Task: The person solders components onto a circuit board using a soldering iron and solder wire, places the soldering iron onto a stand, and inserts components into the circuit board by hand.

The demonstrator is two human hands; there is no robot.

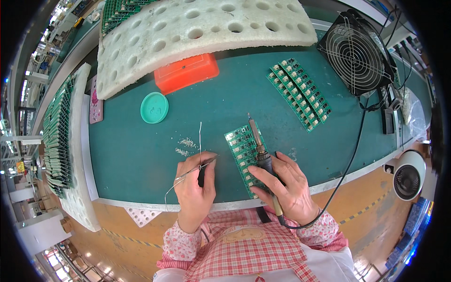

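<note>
We see the right hand [286,181] closed in a full grip around the dark handle of a soldering iron [261,152], whose metal tip points away from the person over a green printed circuit board panel [243,152]. That panel lies flat on the dark green counter [141,155], partly under the right hand's fingers, so it sits directly below and just ahead of the grip. A black cable [350,162] runs from the iron's rear end across the counter edge toward the right.

The left hand [196,181] pinches a thin silvery solder wire [200,136] between thumb and fingers; the wire stands up beyond the fingertips, and a loop of it trails back toward the counter edge. This hand rests just left of the panel, not touching it. A small scatter of pale solder bits [184,145] lies near the wire's end.

Farther off we see a 2nd green circuit board panel [299,93], well apart to the right, a round teal plastic lid [154,107], an orange plastic box [187,73] tucked under a white perforated foam sheet [188,33], and a black wire-guarded fan [356,51].
</note>
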